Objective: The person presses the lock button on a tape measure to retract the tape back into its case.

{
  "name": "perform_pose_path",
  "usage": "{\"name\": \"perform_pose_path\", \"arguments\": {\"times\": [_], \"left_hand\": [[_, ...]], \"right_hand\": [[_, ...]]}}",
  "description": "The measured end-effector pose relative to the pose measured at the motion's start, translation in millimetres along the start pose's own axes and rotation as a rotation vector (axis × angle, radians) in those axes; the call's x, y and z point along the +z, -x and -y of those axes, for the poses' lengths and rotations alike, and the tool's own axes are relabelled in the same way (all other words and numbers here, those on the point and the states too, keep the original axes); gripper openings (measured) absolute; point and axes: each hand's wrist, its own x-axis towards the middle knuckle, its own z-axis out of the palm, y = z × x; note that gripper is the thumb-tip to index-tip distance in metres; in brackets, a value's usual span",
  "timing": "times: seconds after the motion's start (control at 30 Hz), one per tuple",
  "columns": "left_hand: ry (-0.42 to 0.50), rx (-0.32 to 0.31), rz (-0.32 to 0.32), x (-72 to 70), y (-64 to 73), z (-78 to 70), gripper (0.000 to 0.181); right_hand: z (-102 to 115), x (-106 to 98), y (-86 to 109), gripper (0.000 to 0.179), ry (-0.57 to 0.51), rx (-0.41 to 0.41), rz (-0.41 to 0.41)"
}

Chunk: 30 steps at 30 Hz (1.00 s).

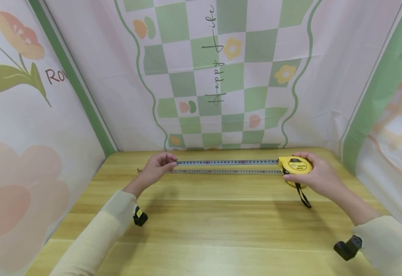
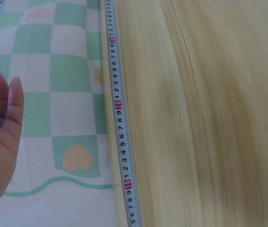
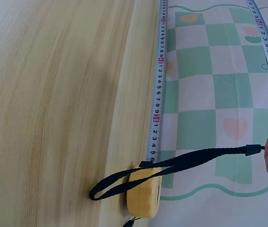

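Two yellow tape measures are in view, both with blades pulled out. My right hand (image 1: 320, 178) grips the case of the raised tape measure (image 1: 299, 165), fingers at its top and thumb at the near side. From it the upper blade (image 1: 226, 162) runs straight left to my left hand (image 1: 154, 166), where thumb and fingers pinch its end. The second tape measure (image 3: 143, 196) lies on the table, partly hidden behind the held one in the head view. Its blade (image 2: 118, 104) stretches along the table, roughly parallel to the raised blade.
A black wrist strap (image 3: 209, 155) hangs from the held case and crosses over the lying one in the right wrist view. The wooden table (image 1: 201, 226) ends at the back against a checked cloth (image 1: 208, 76). Printed cloth also hangs at both sides.
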Motion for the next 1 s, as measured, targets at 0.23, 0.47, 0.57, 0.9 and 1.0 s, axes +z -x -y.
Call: {"name": "perform_pose_path", "arguments": {"times": [0.23,0.47,0.57,0.9,1.0], "left_hand": [[-0.006,0.014,-0.001,0.9,-1.2,1.7,0.022],[-0.004,0.022,0.005,2.7,-1.9,0.3,0.024],[-0.005,0.026,0.005,2.9,-2.7,1.1,0.023],[-0.004,0.031,0.009,5.6,-3.1,-0.2,0.02],[-0.003,0.031,0.014,7.0,-4.1,0.8,0.024]], "right_hand": [[0.1,1.9,-0.2,0.08,-0.009,0.003,0.005],[1.0,3.2,-0.1,0.082,-0.004,0.011,0.013],[1.9,3.7,-0.6,0.083,0.004,0.012,0.013],[3.5,5.4,-1.1,0.084,-0.022,0.017,0.029],[4.1,6.1,-0.7,0.084,-0.03,0.015,0.028]]}}
